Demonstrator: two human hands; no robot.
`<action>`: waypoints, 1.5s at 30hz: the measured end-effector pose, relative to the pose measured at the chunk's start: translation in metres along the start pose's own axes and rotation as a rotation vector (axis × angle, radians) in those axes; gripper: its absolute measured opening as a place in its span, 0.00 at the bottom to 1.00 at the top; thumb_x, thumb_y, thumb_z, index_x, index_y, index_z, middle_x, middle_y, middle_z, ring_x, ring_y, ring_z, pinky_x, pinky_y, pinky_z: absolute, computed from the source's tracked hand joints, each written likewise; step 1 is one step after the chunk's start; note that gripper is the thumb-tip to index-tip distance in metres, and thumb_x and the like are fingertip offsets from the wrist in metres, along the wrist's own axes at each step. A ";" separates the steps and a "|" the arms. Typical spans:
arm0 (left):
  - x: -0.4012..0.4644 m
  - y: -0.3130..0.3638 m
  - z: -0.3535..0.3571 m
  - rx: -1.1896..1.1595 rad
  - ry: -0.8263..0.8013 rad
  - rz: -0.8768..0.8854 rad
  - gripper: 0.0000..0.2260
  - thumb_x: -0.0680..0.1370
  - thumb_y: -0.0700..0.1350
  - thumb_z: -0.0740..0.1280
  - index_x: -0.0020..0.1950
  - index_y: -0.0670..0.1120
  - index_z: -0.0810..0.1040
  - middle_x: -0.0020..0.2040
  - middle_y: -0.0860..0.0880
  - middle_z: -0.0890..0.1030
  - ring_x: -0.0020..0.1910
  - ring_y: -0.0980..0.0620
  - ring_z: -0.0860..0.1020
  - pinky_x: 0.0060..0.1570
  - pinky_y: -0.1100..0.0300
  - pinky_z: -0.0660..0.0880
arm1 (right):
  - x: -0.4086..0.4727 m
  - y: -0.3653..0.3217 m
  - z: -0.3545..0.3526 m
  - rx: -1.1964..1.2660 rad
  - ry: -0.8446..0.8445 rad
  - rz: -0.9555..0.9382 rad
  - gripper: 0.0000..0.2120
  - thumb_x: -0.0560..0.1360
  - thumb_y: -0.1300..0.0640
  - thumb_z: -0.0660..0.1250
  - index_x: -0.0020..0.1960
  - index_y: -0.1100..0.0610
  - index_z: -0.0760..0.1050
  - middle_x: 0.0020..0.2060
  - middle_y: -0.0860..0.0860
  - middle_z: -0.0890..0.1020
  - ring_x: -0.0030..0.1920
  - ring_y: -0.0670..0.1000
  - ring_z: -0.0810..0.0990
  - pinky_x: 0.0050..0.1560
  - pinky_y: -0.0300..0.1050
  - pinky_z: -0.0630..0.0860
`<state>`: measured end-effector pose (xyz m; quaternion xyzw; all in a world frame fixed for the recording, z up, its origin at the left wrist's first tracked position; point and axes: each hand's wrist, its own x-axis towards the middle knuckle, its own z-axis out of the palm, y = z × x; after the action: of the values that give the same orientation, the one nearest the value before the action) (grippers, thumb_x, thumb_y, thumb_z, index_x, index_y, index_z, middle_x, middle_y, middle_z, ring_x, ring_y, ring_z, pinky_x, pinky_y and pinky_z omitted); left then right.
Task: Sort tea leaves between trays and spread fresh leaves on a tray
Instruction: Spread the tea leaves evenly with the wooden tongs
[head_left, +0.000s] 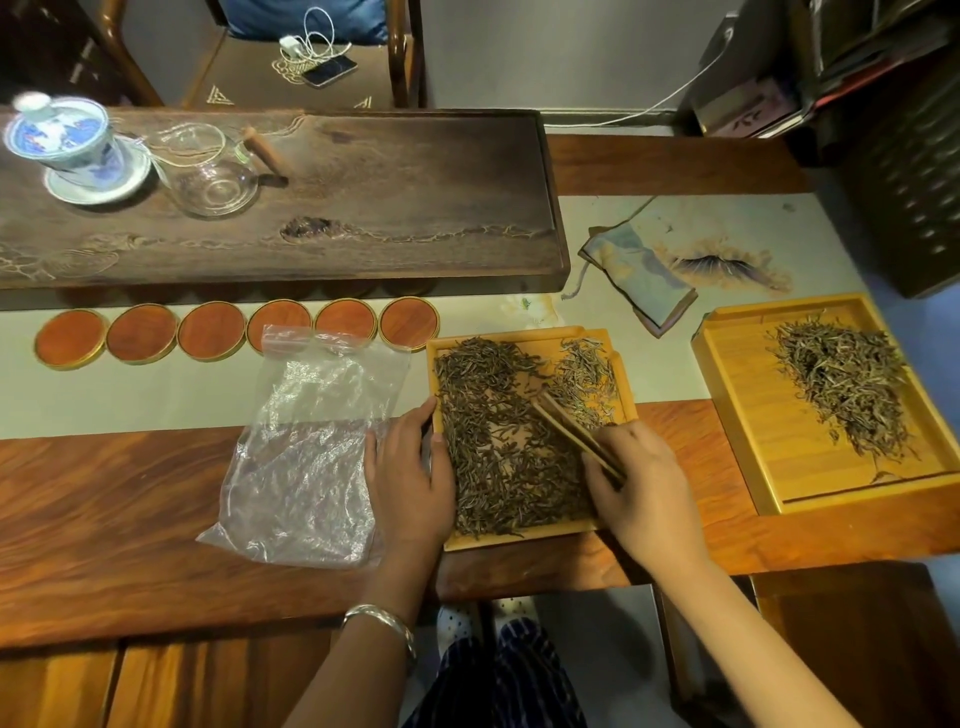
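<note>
Wooden tray (530, 540) of tea leaves (498, 447) lies between both hands.

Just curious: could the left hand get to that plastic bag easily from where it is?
Probably yes. The left hand rests on the near tray's left edge, and the plastic bag lies right beside it with nothing between them.

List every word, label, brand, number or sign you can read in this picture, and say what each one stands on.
No text can be read anywhere.
The box at the top right bears dark marks, too blurred to read.
The lidded cup carries blue painted patterns, not writing.
The cloth pouch shows only a picture.
The plastic bag, the near tray and the far tray bear no print.
</note>
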<state>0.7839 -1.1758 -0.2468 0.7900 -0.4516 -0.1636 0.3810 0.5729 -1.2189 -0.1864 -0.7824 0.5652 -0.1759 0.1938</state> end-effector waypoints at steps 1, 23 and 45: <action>0.000 0.000 0.000 0.000 -0.002 0.000 0.16 0.79 0.46 0.58 0.65 0.55 0.72 0.53 0.61 0.75 0.57 0.58 0.73 0.75 0.52 0.52 | 0.006 -0.003 0.001 0.004 0.016 0.004 0.06 0.74 0.59 0.69 0.50 0.57 0.78 0.44 0.50 0.77 0.47 0.51 0.76 0.43 0.45 0.76; 0.001 0.001 -0.001 0.011 0.001 0.004 0.15 0.79 0.45 0.59 0.65 0.54 0.73 0.51 0.61 0.74 0.54 0.60 0.73 0.75 0.52 0.52 | 0.057 -0.012 0.013 -0.085 0.027 -0.050 0.07 0.75 0.59 0.67 0.51 0.60 0.77 0.44 0.53 0.77 0.46 0.53 0.75 0.42 0.44 0.73; 0.000 0.001 -0.001 -0.003 0.016 0.006 0.16 0.79 0.45 0.59 0.65 0.54 0.73 0.52 0.61 0.75 0.54 0.63 0.70 0.75 0.54 0.51 | 0.017 -0.007 -0.001 0.004 -0.114 -0.105 0.09 0.74 0.59 0.69 0.54 0.57 0.79 0.45 0.49 0.77 0.48 0.50 0.77 0.42 0.47 0.78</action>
<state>0.7837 -1.1756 -0.2456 0.7894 -0.4507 -0.1570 0.3863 0.5831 -1.2330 -0.1806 -0.8194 0.5109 -0.1423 0.2175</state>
